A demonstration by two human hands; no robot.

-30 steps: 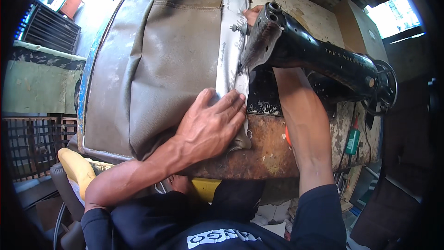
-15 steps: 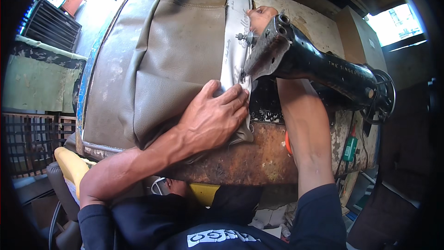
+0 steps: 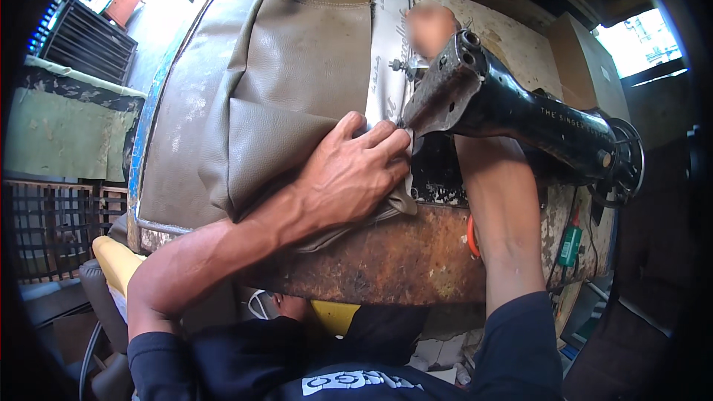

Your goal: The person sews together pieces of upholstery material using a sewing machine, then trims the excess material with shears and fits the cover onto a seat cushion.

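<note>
A large taupe leather piece (image 3: pixel 301 59) with a white printed backing strip (image 3: pixel 382 37) runs under the head of a black sewing machine (image 3: pixel 535 119). My left hand (image 3: pixel 356 163) grips the leather's edge just on the near side of the needle area, fingers bent over the seam and close to the presser foot. My right arm passes beneath the machine's arm; my right hand (image 3: pixel 431 30) shows beside the strip, beyond the machine head, smeared so that its fingers cannot be made out.
The worn, rusty table edge (image 3: pixel 371 260) runs along the front. An orange loop (image 3: pixel 472 238) and a green bottle (image 3: pixel 570 245) lie at the right. A cardboard box (image 3: pixel 575 67) stands at the back right, a yellow foam piece (image 3: pixel 111 260) at lower left, and metal grilles at far left.
My left hand and the leather under it have moved away from my body, toward the needle. My right hand has come further into sight beyond the machine head. The machine sits slightly lower-right in view.
</note>
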